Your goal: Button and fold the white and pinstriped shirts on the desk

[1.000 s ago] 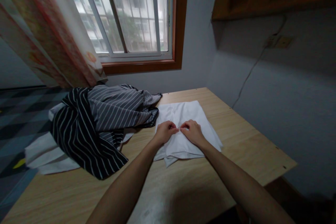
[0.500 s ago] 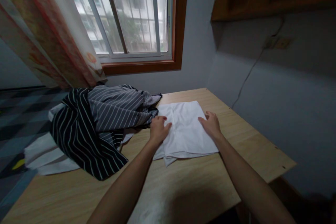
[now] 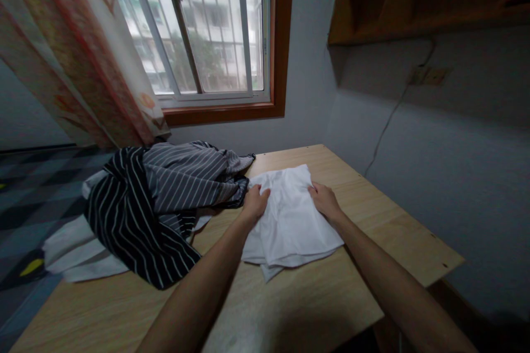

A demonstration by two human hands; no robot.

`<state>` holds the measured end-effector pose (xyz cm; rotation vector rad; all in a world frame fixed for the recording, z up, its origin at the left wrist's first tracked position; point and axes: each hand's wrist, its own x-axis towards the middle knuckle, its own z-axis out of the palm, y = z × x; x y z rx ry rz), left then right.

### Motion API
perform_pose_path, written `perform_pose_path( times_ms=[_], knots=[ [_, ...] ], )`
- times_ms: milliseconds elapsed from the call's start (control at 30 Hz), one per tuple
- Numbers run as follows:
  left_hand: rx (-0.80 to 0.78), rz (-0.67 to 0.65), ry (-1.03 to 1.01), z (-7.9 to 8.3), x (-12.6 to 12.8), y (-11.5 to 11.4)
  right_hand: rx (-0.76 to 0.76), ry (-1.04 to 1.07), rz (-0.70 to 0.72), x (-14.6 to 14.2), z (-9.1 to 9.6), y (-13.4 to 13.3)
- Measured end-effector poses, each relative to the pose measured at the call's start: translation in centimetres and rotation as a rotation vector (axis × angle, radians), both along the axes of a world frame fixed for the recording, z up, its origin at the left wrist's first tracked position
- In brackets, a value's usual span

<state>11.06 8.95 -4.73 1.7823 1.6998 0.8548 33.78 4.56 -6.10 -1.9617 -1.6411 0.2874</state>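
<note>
A folded white cloth garment [image 3: 290,226] lies on the wooden tabletop, its kind not clear from the folds. My left hand [image 3: 255,201] grips its left edge, thumb on top and fingers tucked beneath. On the opposite side my right hand [image 3: 324,198] pinches the right edge, with the fingertips partly hidden by the fabric. Between the hands the cloth is bunched into soft creases, and its near end spreads flat with a small corner poking out. To the left of my left hand is a heap of striped black and grey clothing [image 3: 182,176].
The plywood table [image 3: 397,237] has its right edge near the wall. Beyond it are a window [image 3: 215,38] and a floral curtain [image 3: 83,49]. A wooden shelf [image 3: 372,33] overhangs at upper right, above a socket [image 3: 426,75] with a cord. A checked dark cloth surface [image 3: 37,198] lies at left.
My hands have closed on the sides of the white garment and drawn slightly together, creasing it. Its near end has shifted toward me. The camera view has tilted slightly upward.
</note>
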Motion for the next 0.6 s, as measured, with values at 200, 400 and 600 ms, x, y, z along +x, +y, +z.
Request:
perform_pose_path(
  times_ms=[200,400,600],
  knots=[
    [0.411,0.032,-0.003,8.2,1.4,1.5,0.449,-0.072,-0.071,1.0,6.8,2.3],
    [0.985,0.100,-0.529,14.6,1.9,-0.3,1.033,0.160,-0.014,0.9,15.0,0.7],
    [0.030,-0.481,-0.222,9.2,-4.3,-5.1,0.023,0.281,0.493,4.0,9.0,-8.2]
  ],
)
